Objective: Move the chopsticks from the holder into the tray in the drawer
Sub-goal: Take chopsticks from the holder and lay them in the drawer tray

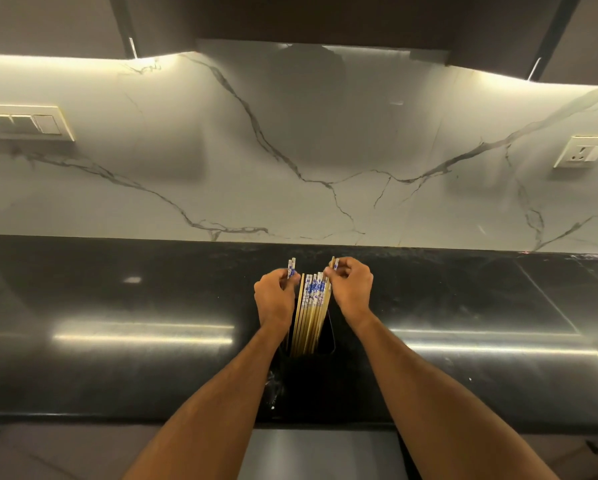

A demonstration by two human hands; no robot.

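A black holder [320, 372] stands on the dark countertop [117, 306] near its front edge. Several wooden chopsticks [310, 313] with blue-and-white tops stand bunched in it. My left hand [273, 299] pinches a pair of chopsticks [291, 266] at the bunch's left side; their tops stick up above the fingers. On the right side, my right hand [351, 289] pinches the top of another pair [335, 263]. Both pairs sit higher than the rest. No drawer or tray is in view.
A marble backsplash [325, 150] rises behind the counter. A switch panel [25, 123] is on the left wall and a socket [583, 152] on the right. Dark cabinets hang overhead. A grey cabinet front [321, 452] lies below the counter edge.
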